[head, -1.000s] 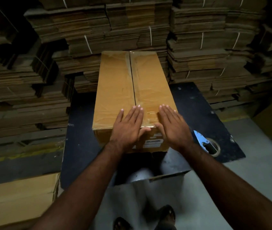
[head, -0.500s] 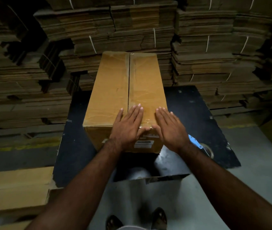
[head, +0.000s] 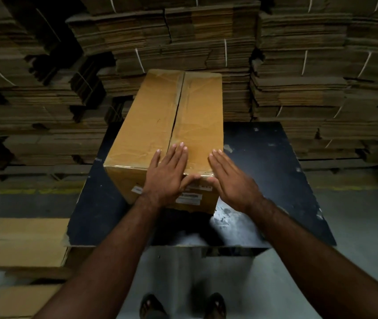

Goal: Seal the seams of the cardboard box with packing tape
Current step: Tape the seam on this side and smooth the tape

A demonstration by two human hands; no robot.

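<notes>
A long brown cardboard box (head: 160, 120) lies on a dark table (head: 266, 162), its top flaps closed with glossy clear tape along the centre seam. My left hand (head: 167, 178) lies flat on the near end of the top, fingers straight, thumb over the front edge. My right hand (head: 231, 180) rests flat at the box's near right corner, fingers straight and partly over the side edge. White labels (head: 188, 199) show on the front face under my hands. The tape dispenser is out of sight, hidden by my right arm.
Tall stacks of bundled flat cardboard (head: 310, 65) wall in the back and both sides. Flattened boxes (head: 19, 242) lie on the floor at the left of the table. My sandalled feet (head: 153, 307) stand on the grey floor below.
The box has swung with its near end toward the left under my flat hands. My right hand has slid to the box's right edge, and the tape dispenser has gone behind my right arm.
</notes>
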